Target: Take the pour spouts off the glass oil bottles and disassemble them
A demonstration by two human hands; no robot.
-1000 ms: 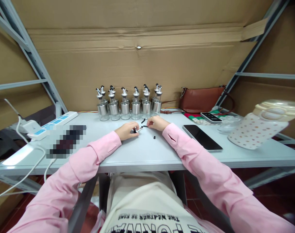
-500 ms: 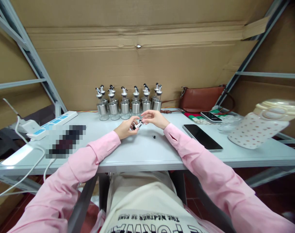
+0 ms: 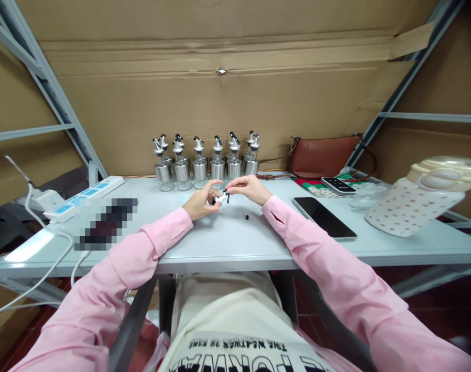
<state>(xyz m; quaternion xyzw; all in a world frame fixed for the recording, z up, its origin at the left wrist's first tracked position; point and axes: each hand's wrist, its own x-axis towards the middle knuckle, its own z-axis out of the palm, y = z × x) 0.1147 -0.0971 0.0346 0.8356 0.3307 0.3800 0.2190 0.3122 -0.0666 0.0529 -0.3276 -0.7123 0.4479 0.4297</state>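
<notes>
Left hand's grip pinches a white spout; right hand's grip pinches a black bit beside it.

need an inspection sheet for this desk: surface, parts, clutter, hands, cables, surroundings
surface: pale table, bright reflection at left
parts: pourer top held above the table; small black cap lying loose; bottles standing along the back
clutter: phone, brown bag and spotted cup on the right; a pixelated item on the left
hands: left hand grips the pourer top; right hand has its fingertips at the outer end, exact grip too small to tell
cables: white cables hang over the edge near the power strip
surroundings: cardboard behind, metal frame around
</notes>
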